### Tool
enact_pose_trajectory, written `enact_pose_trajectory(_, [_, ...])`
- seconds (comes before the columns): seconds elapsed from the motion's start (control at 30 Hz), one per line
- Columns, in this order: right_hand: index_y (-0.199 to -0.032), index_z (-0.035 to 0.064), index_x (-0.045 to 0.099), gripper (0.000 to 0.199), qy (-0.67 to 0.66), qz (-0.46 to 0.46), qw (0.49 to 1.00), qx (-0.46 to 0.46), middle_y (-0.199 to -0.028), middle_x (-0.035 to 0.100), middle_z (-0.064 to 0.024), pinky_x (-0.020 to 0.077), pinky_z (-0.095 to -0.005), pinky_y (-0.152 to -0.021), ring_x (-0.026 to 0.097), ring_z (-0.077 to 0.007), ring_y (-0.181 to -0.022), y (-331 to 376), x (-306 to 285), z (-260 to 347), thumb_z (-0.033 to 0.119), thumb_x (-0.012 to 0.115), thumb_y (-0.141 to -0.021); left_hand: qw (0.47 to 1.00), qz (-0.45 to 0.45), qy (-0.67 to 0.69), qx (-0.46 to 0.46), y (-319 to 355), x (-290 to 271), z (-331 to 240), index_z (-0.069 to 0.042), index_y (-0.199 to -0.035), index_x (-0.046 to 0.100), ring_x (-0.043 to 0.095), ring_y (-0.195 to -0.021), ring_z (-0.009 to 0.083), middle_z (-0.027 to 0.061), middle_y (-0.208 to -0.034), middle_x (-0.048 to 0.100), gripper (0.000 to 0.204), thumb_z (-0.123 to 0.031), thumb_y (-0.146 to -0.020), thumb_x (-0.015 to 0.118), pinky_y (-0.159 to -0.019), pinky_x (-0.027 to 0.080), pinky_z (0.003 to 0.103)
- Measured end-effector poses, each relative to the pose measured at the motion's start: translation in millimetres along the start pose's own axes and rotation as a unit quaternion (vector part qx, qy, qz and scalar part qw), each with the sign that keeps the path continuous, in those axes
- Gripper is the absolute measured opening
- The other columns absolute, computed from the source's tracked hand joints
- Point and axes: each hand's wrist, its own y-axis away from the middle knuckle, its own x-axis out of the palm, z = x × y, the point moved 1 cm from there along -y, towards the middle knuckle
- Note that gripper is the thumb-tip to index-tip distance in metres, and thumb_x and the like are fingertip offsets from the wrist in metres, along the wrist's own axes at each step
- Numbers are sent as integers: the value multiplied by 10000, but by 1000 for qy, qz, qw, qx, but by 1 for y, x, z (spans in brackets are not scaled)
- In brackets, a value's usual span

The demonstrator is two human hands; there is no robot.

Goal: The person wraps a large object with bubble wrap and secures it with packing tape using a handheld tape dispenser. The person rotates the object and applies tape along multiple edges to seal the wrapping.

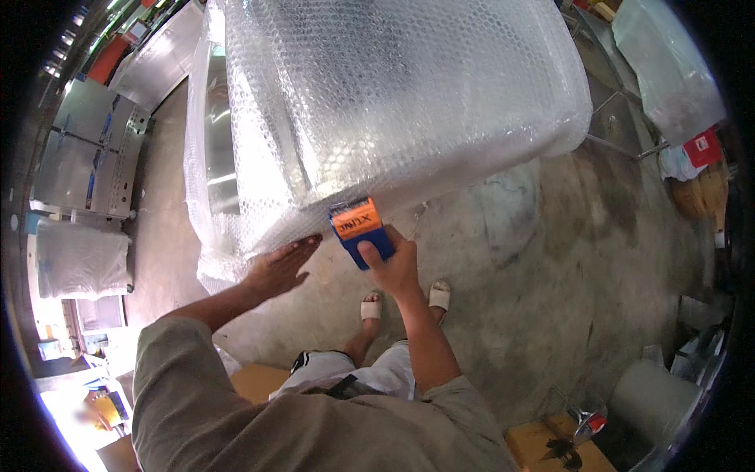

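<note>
A large boxy item wrapped in bubble wrap (440, 102) fills the upper middle, with a loose flap of wrap along its left side. My right hand (395, 263) grips a blue and orange tape dispenser (358, 223), thumb on its near face. The dispenser's far end meets the lower edge of the wrapped item. Whether tape runs from it cannot be made out. To its left, my left hand (281, 263) lies against the wrap near the bottom corner, fingers stretched out and holding nothing.
My sandalled feet (439, 295) stand on the concrete floor (503, 299). Metal cabinets (86, 149) and a plastic-wrapped box (82, 258) line the left side. At right are a plastic-covered item (668, 71) and metal bars (617, 145). A grey cylindrical container (653, 397) sits at lower right.
</note>
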Motion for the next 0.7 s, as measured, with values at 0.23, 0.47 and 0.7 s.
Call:
enact_pose_trajectory(0.23, [-1059, 25, 712, 617, 109, 18, 972, 208, -858, 729, -73, 543, -346, -703, 644, -143, -775, 33, -2, -162, 622, 704, -903, 905, -101, 413, 6, -31, -41, -37, 26, -1515, 412, 354, -1488, 389, 238, -1591, 384, 749, -303, -884, 644, -1206, 308, 527])
enact_pose_trajectory(0.47, [-936, -69, 720, 996, 238, 43, 917, 318, -878, 721, -275, 538, -511, -741, 720, -400, -821, 37, 2, -248, 894, 494, -823, 847, -109, 515, 72, -145, 10, -44, 28, -1545, 338, 297, -1501, 365, 238, -1569, 375, 632, -122, -957, 515, -1252, 197, 504])
enact_pose_trajectory(0.7, [-1007, -48, 707, 892, 77, -71, 936, 335, -914, 719, -249, 569, -475, -756, 712, -381, -854, 30, 29, -262, 816, 574, -829, 688, -21, 723, 48, -137, 37, -38, -70, -1635, 210, 121, -1577, 223, 114, -1696, 238, 557, -297, -1128, 242, -1287, 20, 414])
